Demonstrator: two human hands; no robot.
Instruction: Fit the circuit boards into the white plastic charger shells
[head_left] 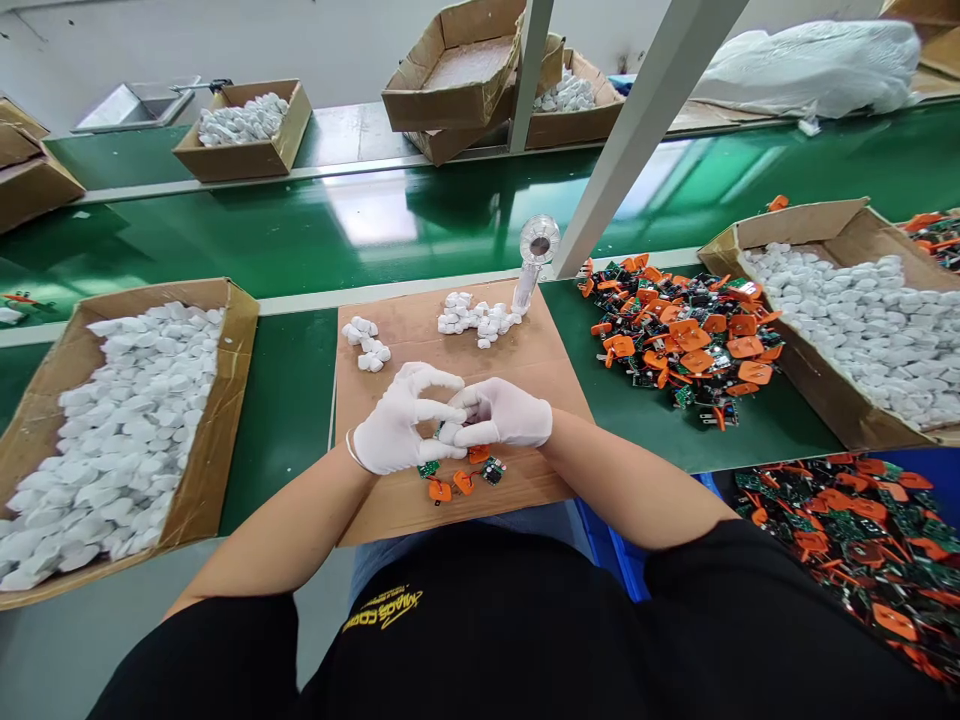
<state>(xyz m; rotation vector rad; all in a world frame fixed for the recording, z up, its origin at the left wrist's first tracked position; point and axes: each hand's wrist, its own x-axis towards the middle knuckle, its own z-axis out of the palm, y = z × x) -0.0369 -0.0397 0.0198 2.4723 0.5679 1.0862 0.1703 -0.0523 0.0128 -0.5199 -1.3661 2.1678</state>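
My left hand (pixel 409 422) and my right hand (pixel 506 413), both in white gloves, meet over the cardboard sheet (pixel 405 320). Their fingers are closed together around a small white plastic housing (pixel 448 433), mostly hidden by the gloves. A bit of green shows beside it between my fingers. Just below the hands lie several small circuit boards with orange plastic pieces (pixel 440 491). Beyond them on the cardboard are a small cluster of white housings (pixel 367 345) at the left and a larger cluster (pixel 476 318) near the middle.
A box of white housings (pixel 241 330) stands left, another box (pixel 810 385) right. Beside it are heaped orange-and-green board assemblies (pixel 682 330); more fill a blue bin (pixel 840 540). A transparent round-headed object (pixel 527 285) stands near a slanted metal post (pixel 630 130). Behind runs a green conveyor (pixel 300 230).
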